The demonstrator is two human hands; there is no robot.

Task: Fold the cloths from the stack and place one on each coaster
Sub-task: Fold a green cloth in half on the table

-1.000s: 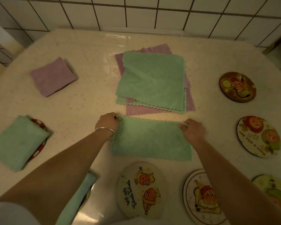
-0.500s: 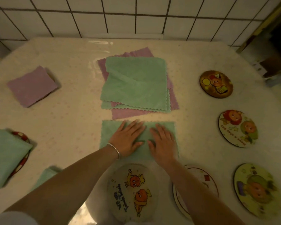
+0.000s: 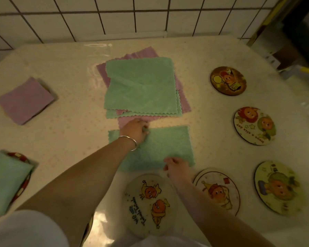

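the left hand (image 3: 136, 128) pinches the far edge of the half-folded green cloth (image 3: 165, 146), and the right hand (image 3: 177, 166) pinches its near edge. the cloth stack (image 3: 141, 86) lies on the counter (image 3: 70, 139) just beyond the left grip; the nearest bare coaster (image 3: 150, 198) sits just below the right grip.

A green cloth (image 3: 161, 148), folded into a rectangle, lies flat just below the stack (image 3: 141, 88). Bare cartoon coasters (image 3: 227, 80) ring its right side.

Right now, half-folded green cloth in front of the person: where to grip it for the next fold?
Probably the two left corners of the half-folded green cloth, approached from the left. It lies flat as a wide rectangle, so bringing the short left edge over to the right makes a square. The left hand already pinches its far edge.
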